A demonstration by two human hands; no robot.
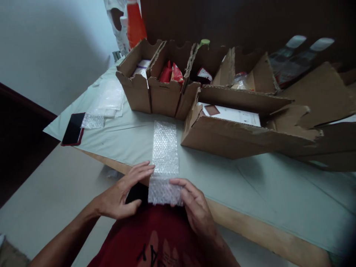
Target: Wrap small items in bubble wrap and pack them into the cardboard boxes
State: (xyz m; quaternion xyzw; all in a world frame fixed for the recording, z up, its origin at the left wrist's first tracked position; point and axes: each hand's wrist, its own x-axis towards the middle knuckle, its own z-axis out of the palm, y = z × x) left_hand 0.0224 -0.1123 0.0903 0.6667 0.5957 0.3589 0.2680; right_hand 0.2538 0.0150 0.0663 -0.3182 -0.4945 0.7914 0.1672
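A strip of bubble wrap (165, 148) lies on the pale green cloth, and its near end hangs over the table's front edge towards my shirt. My right hand (194, 207) pinches the right side of that near end between thumb and fingers. At the strip's left edge is my left hand (122, 196), its fingers stretched out and thumb apart, with the fingertips touching or very close to the wrap. Nothing shows in the left palm.
Several cardboard bins (164, 94) stand along the back, holding packets and boxes. A longer carton (228, 142) with a white box (236, 115) sits right of the strip. Leftward lie a phone (72, 129) and more bubble wrap (107, 98). Bottles (136, 22) stand behind.
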